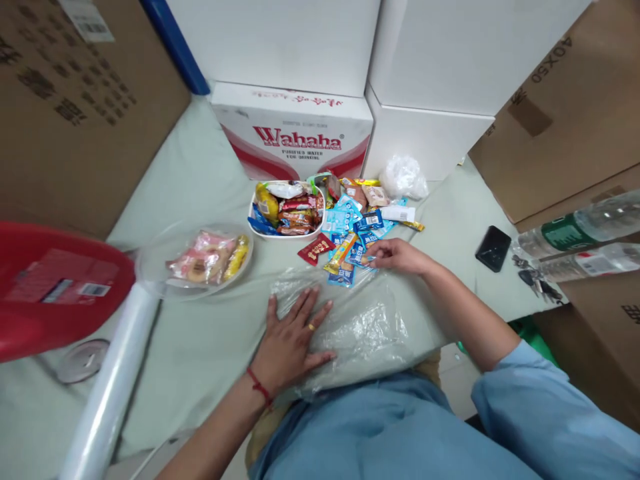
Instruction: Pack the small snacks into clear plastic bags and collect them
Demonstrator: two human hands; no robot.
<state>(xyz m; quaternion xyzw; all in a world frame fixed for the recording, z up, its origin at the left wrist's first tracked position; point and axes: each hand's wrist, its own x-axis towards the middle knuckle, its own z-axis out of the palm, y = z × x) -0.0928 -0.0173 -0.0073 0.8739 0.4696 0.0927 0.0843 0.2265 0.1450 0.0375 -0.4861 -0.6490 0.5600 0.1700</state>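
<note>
My left hand (297, 343) lies flat with fingers spread on a clear plastic bag (370, 327) at the table's front edge. My right hand (397, 257) is at the near right of a loose pile of snacks, its thumb and fingers pinched on a small blue snack packet (357, 253). Around it lie more blue packets (341, 275), a yellow stick-shaped packet (342, 252) and a dark red packet (316, 249). Behind them, a white bowl (287, 235) is filled with wrapped snacks. To its left, a clear round container (150, 267) holds pink-wrapped biscuits (207, 257) and a yellow packet (237, 257).
White cartons, one marked Wahaha (300, 137), stand along the back. A crumpled plastic ball (404, 177) sits behind the pile. At right are a black phone (493, 249), keys (537, 283) and bottles (570, 233). A red object (60, 293) and plastic film roll (110, 387) are left.
</note>
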